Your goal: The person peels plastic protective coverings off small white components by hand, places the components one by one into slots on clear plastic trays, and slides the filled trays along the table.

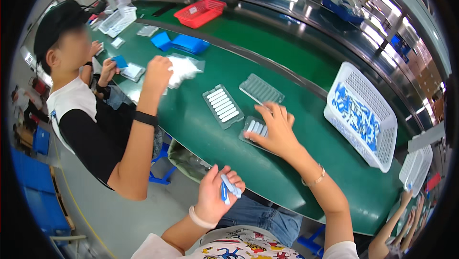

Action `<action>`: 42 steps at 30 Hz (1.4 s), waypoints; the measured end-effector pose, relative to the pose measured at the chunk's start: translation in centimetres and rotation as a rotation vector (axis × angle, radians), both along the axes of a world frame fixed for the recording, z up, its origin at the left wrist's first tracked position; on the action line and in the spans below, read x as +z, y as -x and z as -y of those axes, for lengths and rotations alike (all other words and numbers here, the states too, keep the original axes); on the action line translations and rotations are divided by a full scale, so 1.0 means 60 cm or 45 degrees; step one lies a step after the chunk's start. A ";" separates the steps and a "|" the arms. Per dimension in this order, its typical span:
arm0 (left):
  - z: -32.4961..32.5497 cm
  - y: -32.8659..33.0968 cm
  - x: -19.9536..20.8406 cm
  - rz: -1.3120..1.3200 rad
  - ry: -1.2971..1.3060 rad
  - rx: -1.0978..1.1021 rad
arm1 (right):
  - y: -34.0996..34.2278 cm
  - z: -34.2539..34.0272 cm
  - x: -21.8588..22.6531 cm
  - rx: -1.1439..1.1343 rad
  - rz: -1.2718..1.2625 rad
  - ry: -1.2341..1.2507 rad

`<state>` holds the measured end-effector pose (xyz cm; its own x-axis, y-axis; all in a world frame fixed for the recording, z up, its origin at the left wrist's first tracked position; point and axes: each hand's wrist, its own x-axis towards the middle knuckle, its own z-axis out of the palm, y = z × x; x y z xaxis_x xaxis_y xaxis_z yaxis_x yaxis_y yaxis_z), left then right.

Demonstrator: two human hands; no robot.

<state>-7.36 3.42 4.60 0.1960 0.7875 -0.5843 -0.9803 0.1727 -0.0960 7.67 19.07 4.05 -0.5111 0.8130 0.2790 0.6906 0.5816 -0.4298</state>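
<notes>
Near the table's front edge, my left hand (213, 196) is palm up with fingers curled around several small blue and white sticks (229, 188). My right hand (277, 130) reaches over a clear plastic tray (243, 137), its thumb and fingers apart and the thumb at the tray's edge. White sticks (256, 127) lie in that tray's slots, partly hidden by the hand. To its left is a second clear tray (224, 122) with a row of white sticks. Just beyond my fingers sits a third slotted clear tray (261, 88), with no sticks visible in it.
At right stands a white basket (389, 125) of blue and white pieces. Clear bags (184, 70), blue packets (190, 44) and a red basket (200, 12) lie toward the far left. A co-worker (91, 130) at left reaches over the bags; other hands (406, 220) are at lower right.
</notes>
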 end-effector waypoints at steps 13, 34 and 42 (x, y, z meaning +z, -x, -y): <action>0.020 -0.009 -0.016 0.333 -0.148 -0.275 | -0.072 -0.085 -0.009 -0.101 -0.118 -0.178; -0.040 -0.237 -0.005 0.239 -0.369 -0.556 | -0.231 0.314 0.017 -0.298 -0.480 -0.053; -0.010 -0.258 -0.005 0.030 -0.487 -0.637 | -0.231 0.317 0.001 -0.666 -1.053 0.130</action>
